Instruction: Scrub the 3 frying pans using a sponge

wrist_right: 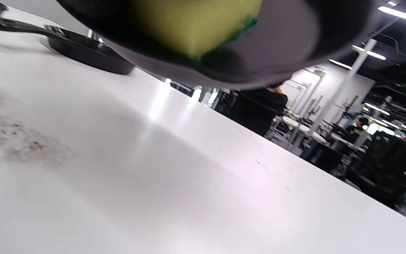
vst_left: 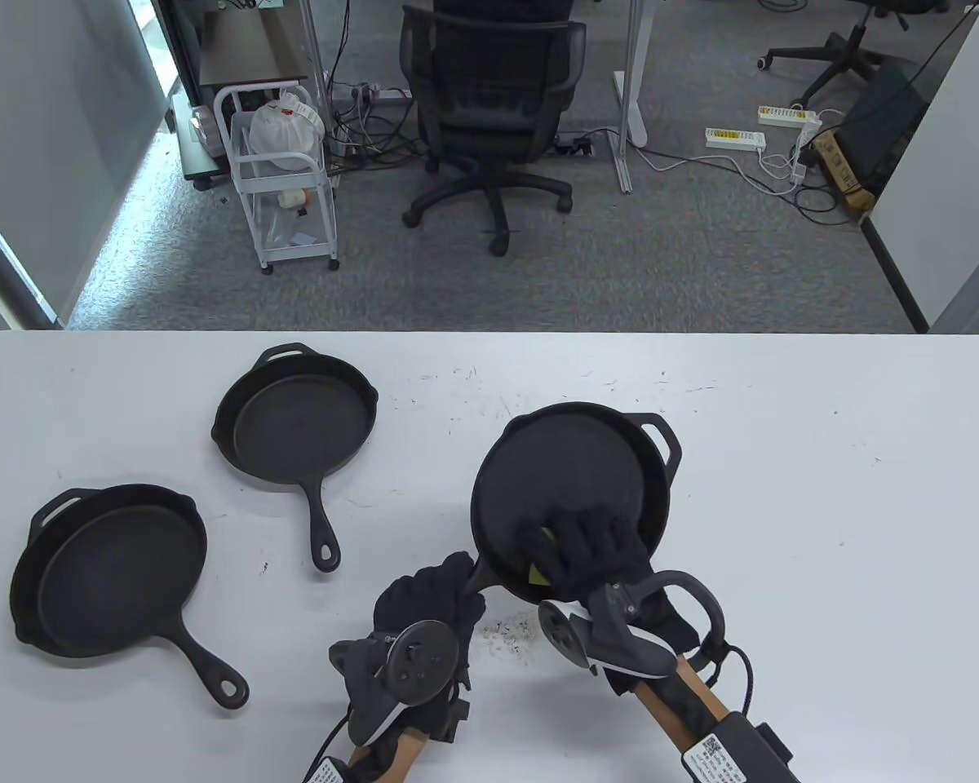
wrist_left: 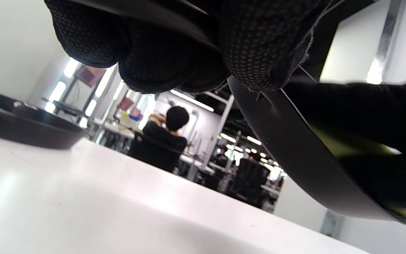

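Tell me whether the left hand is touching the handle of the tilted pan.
Touching. In the table view the left hand wraps the handle of the tilted pan; the left wrist view shows gloved fingers curled round it.

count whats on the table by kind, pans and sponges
pans: 3 — one at far left, one behind it, one held tilted
sponges: 1 — the yellow sponge under the right hand
total: 4
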{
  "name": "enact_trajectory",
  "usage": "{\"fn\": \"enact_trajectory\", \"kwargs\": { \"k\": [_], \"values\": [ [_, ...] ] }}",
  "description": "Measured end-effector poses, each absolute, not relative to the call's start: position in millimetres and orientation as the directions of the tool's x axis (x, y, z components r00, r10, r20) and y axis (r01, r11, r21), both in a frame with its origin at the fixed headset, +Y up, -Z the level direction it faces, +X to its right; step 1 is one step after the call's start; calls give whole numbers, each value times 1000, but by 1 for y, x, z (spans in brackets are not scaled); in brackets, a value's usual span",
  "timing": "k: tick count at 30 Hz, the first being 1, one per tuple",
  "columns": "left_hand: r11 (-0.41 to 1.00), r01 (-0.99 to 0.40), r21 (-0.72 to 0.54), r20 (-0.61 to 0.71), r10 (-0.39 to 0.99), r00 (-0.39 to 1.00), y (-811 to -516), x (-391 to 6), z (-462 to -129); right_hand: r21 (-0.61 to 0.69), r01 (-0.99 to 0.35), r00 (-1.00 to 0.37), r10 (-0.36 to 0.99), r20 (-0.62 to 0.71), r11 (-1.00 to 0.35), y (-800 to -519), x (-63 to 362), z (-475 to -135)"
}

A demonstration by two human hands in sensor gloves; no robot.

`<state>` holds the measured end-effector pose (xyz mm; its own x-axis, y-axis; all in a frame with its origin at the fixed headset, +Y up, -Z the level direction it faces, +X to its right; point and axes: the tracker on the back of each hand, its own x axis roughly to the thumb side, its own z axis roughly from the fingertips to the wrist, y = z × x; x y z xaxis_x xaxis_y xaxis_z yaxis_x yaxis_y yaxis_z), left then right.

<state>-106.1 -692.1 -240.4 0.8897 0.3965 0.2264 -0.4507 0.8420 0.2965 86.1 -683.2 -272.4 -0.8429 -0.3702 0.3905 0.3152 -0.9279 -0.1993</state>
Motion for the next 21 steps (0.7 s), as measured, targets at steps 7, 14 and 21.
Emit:
{"fn": "enact_trajectory", "kwargs": {
  "k": [7,14,21],
  "values": [
    [855,-459,240,281,391,877,-689,-99,-237,-209,205,-953,-244,179,-956,-656,96,-294],
    [867,-401,296,253,334,908,-686,-103,-236,-149,183,-978,-195,70,-972,-662,134,-305],
    [899,-343,273,240,282,929,-689,-97,-237,-159,211,-972,-224,68,-964,-672,144,-298]
  ]
}}
